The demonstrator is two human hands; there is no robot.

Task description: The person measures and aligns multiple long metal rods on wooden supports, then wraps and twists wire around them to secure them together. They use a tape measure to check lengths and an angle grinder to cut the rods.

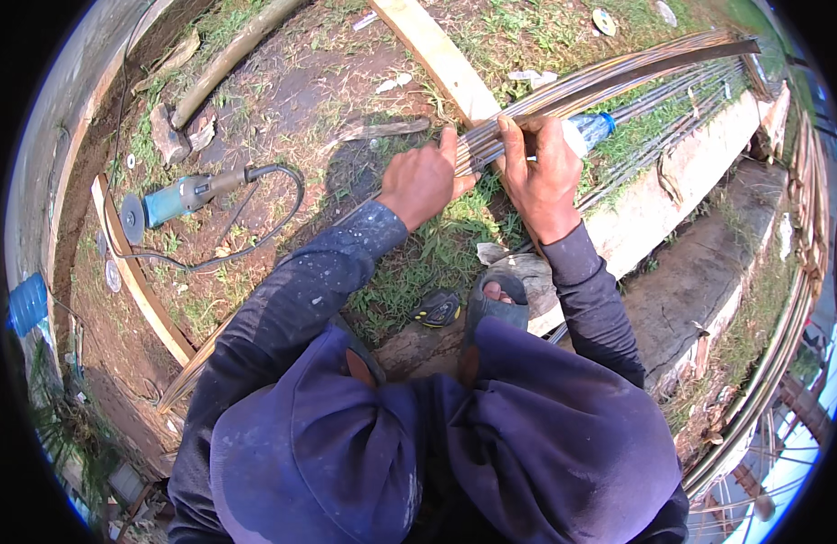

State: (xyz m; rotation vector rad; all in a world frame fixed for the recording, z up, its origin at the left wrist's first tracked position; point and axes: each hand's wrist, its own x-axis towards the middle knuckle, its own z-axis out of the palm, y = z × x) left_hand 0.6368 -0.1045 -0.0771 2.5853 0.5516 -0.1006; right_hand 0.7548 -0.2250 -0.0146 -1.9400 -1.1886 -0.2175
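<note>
A long bundle of thin rusty steel rods runs from the upper right down across the grass to the lower left. My left hand is closed around the bundle, thumb on top. My right hand grips the same bundle just to the right, fingers curled over the rods. Both arms wear dark blue long sleeves. Below the hands my foot in a grey sandal rests on a concrete edge.
A blue angle grinder with a black cable lies on the dirt at left. A wooden plank crosses under the rods. A blue-capped plastic bottle lies behind my right hand. More rods curve along the right. A concrete kerb runs diagonally.
</note>
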